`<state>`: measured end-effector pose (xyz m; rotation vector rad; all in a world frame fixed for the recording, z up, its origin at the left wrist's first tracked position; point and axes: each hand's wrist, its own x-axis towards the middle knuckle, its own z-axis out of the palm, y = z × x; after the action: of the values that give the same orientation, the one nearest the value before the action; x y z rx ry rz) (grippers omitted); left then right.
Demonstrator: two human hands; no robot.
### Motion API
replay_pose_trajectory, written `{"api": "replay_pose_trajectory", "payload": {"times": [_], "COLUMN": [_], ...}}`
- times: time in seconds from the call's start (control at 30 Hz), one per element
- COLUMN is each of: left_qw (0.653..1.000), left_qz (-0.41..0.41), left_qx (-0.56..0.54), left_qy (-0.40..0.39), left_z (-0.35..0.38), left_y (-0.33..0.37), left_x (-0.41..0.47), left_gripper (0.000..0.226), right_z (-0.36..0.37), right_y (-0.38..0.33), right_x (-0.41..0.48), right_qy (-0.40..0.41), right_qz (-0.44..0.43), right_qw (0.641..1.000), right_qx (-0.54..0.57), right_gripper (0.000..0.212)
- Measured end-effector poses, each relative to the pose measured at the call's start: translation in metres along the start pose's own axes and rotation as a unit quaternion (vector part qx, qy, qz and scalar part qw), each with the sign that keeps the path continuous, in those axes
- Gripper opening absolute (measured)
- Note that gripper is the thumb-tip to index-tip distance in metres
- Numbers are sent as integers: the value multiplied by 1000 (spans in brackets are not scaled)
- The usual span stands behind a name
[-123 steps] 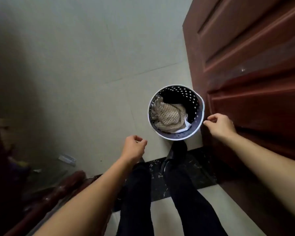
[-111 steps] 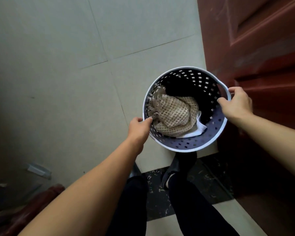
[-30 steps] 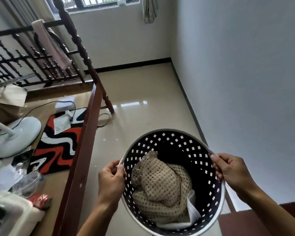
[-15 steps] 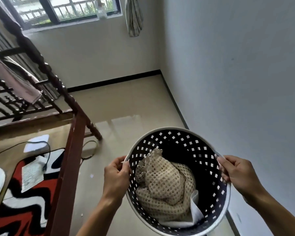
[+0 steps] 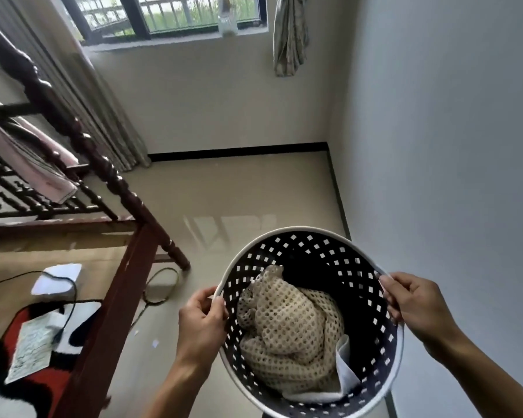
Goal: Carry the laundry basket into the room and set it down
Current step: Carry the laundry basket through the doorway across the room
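Both hands grip my laundry basket (image 5: 314, 236) rim, left hand (image 5: 201, 319) and right hand (image 5: 417, 303) closed on it; window (image 5: 175, 13) now nearer, rug (image 5: 27, 342) slid further left.

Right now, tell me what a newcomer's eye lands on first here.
The round perforated basket fills the lower middle, held off the floor by the left hand and the right hand at opposite rims. Inside lies a beige mesh cloth. To the left stands a dark wooden bedpost, and beside it a red, black and white rug.
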<state>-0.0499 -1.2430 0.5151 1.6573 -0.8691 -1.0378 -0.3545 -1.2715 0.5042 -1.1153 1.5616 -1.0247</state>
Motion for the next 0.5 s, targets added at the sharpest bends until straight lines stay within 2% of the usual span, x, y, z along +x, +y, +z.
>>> {"api": "replay_pose_trajectory", "payload": {"times": [0.13, 0.3, 0.5], "left_qw": [1000, 1000, 999], "left_qz": [-10, -27, 11], "left_qx": [1, 1, 17], "left_qy": [14, -9, -30], "left_z": [26, 58, 90], "left_y": [10, 32, 99], "left_x": [84, 201, 327], "left_gripper": [18, 15, 16], "right_z": [21, 46, 67], "right_y": [-8, -30, -85], "right_x": [86, 186, 296], "right_qy": [-20, 6, 32], "right_qz": [7, 21, 7], "right_qw": [1000, 1000, 999], "right_qx": [-3, -4, 1], "right_gripper": [36, 39, 42]}}
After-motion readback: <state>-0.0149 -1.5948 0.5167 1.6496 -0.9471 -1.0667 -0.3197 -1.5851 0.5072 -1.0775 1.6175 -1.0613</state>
